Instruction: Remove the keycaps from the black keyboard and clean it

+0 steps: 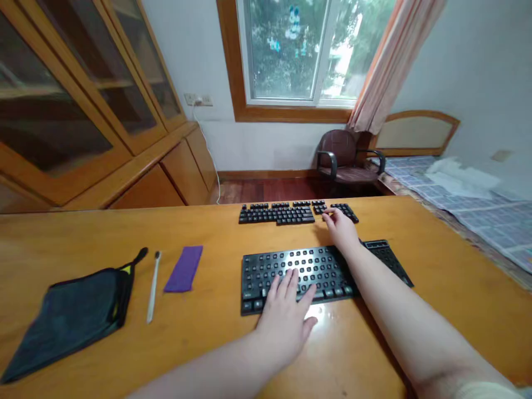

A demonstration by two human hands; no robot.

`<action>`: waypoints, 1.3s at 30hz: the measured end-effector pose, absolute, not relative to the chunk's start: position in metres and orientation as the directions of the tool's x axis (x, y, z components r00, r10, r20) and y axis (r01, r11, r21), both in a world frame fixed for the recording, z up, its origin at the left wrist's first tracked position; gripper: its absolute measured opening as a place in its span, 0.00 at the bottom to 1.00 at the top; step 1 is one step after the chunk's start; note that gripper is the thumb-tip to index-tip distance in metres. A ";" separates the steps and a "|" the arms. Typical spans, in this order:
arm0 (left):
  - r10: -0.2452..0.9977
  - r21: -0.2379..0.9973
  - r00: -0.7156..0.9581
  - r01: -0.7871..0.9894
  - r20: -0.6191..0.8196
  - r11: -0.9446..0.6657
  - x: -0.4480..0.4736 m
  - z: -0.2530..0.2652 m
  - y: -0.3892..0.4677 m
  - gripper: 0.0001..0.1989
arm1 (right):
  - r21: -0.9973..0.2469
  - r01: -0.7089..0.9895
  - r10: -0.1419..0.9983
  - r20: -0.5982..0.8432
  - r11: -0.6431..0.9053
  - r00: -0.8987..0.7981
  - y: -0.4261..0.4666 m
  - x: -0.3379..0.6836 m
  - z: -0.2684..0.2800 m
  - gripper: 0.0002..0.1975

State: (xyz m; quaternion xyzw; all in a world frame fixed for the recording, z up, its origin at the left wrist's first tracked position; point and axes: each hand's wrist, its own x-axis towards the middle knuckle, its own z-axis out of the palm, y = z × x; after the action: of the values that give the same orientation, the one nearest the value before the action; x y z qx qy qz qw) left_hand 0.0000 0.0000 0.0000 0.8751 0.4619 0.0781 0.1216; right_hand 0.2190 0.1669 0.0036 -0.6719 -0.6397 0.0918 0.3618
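Observation:
A black keyboard (291,266) lies on the desk with most of its keycaps off, showing bare switch stems; a few caps remain along the bottom row. My left hand (285,318) rests on its lower front part, fingers spread. Beyond the keyboard, loose black keycaps (276,215) are laid out in keyboard order. My right hand (343,228) reaches across the keyboard to the right part of these caps. Its thumb and fingertips are pinched together beside the small groups of keycaps (319,208); what is between them is too small to make out. My right forearm covers part of the keyboard.
Left on the wooden desk (216,343) lie a purple cloth (184,269), a white toothbrush (153,288) and a dark grey cloth (83,305) with black edging. Past the desk stand a brown armchair (341,152), a bed (469,205) and a glass-door cabinet (124,127).

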 end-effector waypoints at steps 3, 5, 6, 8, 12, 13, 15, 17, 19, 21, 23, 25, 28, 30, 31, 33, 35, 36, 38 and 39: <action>0.825 0.280 0.564 0.788 0.027 -0.548 0.000 0.002 0.000 0.28 | -0.628 0.772 0.916 0.359 0.096 0.178 0.166 0.221 0.003 0.13; 0.826 0.275 0.564 0.790 0.028 -0.548 0.001 0.002 0.000 0.28 | -0.640 0.760 0.905 0.381 0.112 0.188 0.166 0.222 0.002 0.14; 0.826 0.273 0.563 0.790 0.029 -0.549 0.001 0.002 0.000 0.28 | -0.644 0.755 0.898 0.396 0.123 0.191 0.165 0.223 0.002 0.15; 0.826 0.267 0.563 0.792 0.030 -0.549 0.000 0.001 0.000 0.28 | -0.647 0.746 0.886 0.427 0.160 0.181 0.165 0.223 0.001 0.16; 0.827 0.256 0.561 0.795 0.034 -0.550 0.000 0.000 -0.001 0.27 | -0.640 0.745 0.890 0.432 0.187 0.148 0.165 0.221 0.003 0.16; 0.827 0.256 0.561 0.795 0.032 -0.550 -0.001 0.000 -0.001 0.27 | -0.639 0.750 0.895 0.420 0.175 0.149 0.164 0.220 0.003 0.16; 0.826 0.259 0.563 0.794 0.026 -0.550 -0.001 0.001 0.000 0.28 | -0.634 0.759 0.904 0.398 0.146 0.158 0.165 0.219 0.004 0.16; 0.826 0.264 0.563 0.794 0.022 -0.548 -0.001 0.002 0.000 0.28 | -0.628 0.768 0.910 0.380 0.124 0.164 0.165 0.218 0.005 0.16; 0.827 0.266 0.562 0.794 0.020 -0.546 0.000 0.003 0.000 0.28 | -0.622 0.776 0.917 0.363 0.106 0.165 0.166 0.218 0.004 0.16; 0.828 0.266 0.561 0.796 0.017 -0.544 0.000 0.003 0.001 0.28 | -0.614 0.784 0.924 0.347 0.091 0.164 0.166 0.218 0.004 0.16; 0.828 0.265 0.561 0.796 0.013 -0.543 0.000 0.002 0.001 0.28 | -0.601 0.796 0.926 0.337 0.073 0.169 0.167 0.218 0.004 0.16; 0.828 0.264 0.561 0.796 0.015 -0.544 0.000 0.002 0.001 0.28 | -0.585 0.809 0.927 0.329 0.051 0.179 0.167 0.218 0.004 0.16; 0.826 0.263 0.563 0.793 0.025 -0.549 0.000 0.000 0.000 0.28 | -0.577 0.816 0.931 0.315 0.031 0.187 0.169 0.219 0.003 0.16; 0.826 0.264 0.563 0.792 0.031 -0.550 0.000 0.000 0.000 0.28 | -0.578 0.816 0.935 0.304 0.027 0.184 0.170 0.219 0.002 0.16; 0.826 0.266 0.562 0.792 0.032 -0.549 -0.001 -0.001 0.000 0.28 | -0.578 0.816 0.936 0.299 0.024 0.185 0.170 0.219 0.001 0.16; 0.827 0.268 0.562 0.791 0.036 -0.549 -0.001 -0.001 0.000 0.28 | -0.577 0.817 0.940 0.286 0.015 0.184 0.171 0.219 0.000 0.16; 0.827 0.268 0.560 0.792 0.038 -0.548 -0.001 -0.001 0.000 0.28 | -0.575 0.818 0.946 0.272 0.012 0.178 0.170 0.219 0.000 0.16; 0.828 0.267 0.560 0.793 0.036 -0.548 -0.001 -0.001 0.000 0.28 | -0.575 0.818 0.948 0.269 0.015 0.171 0.170 0.219 0.001 0.16; 0.828 0.265 0.560 0.794 0.033 -0.547 -0.001 -0.001 0.000 0.28 | -0.574 0.819 0.950 0.269 0.025 0.160 0.169 0.219 0.001 0.16; 0.828 0.263 0.560 0.794 0.031 -0.548 -0.001 -0.001 0.000 0.28 | -0.574 0.818 0.950 0.271 0.029 0.156 0.169 0.219 0.001 0.16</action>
State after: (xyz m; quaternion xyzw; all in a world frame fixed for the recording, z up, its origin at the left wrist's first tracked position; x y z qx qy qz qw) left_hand -0.0006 -0.0002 -0.0012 0.8764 0.4627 0.0759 0.1102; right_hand 0.2186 0.1695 0.0007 -0.6891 -0.6414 0.1023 0.3214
